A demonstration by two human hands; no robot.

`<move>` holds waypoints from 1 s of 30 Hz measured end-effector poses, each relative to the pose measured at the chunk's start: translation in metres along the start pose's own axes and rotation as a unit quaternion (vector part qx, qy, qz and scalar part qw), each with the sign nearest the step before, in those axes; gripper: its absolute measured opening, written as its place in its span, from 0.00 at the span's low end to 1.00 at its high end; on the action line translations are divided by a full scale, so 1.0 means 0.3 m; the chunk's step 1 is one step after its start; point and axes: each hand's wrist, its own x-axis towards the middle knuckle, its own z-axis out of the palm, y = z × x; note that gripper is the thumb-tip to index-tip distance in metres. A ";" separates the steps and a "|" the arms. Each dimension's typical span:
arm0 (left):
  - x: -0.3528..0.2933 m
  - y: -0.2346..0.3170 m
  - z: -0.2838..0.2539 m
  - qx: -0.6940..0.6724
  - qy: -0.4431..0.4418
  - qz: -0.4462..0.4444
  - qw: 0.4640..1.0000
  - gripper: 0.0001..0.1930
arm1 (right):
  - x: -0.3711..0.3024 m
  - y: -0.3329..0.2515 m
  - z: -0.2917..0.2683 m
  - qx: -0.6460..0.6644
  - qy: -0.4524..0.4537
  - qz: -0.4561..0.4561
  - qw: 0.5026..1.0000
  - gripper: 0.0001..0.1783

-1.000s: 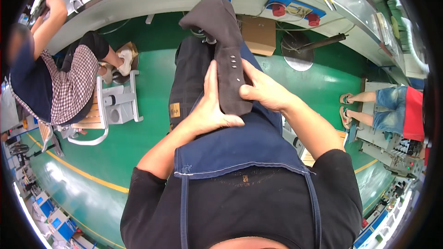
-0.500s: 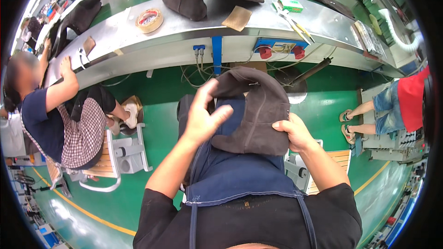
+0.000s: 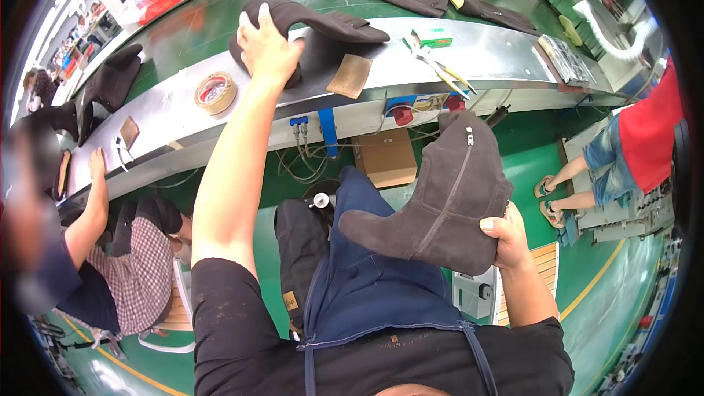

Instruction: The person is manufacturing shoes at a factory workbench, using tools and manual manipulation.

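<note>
Zipped suede-like boot tilts over the blue apron, pinched by the right hand. Left hand's fingers spread on another boot, grip unclear, at the shiny metal desk; green floor.

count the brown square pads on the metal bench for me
2 in view: one brown pad lies right of the tape roll, near the bench's front edge; the other pad is farther left, near a co-worker's hand. More could be hidden under the dark boot.
</note>
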 end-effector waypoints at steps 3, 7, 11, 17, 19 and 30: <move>0.037 -0.020 0.066 -0.050 0.032 -0.023 0.998 0.41 | 0.012 -0.005 -0.033 0.018 0.030 -0.019 0.999 0.42; 0.066 -0.073 0.087 -0.102 0.067 0.009 0.993 0.30 | 0.024 -0.028 -0.081 0.044 0.052 -0.048 0.997 0.41; 0.143 -0.182 -0.036 -0.316 0.149 -0.007 0.937 0.20 | 0.045 -0.084 -0.095 0.000 0.051 -0.107 0.993 0.40; 0.045 -0.358 -0.417 -0.615 0.074 -0.052 0.784 0.14 | 0.100 -0.264 -0.004 -0.053 0.068 -0.254 0.963 0.37; -0.071 -0.402 -0.554 -0.688 0.033 -0.094 0.718 0.18 | 0.156 -0.340 0.052 -0.085 0.058 -0.302 0.948 0.34; -0.731 -0.557 -0.854 -0.859 -0.070 -0.301 0.408 0.24 | 1.037 -0.359 0.567 -0.331 0.087 -0.515 0.786 0.17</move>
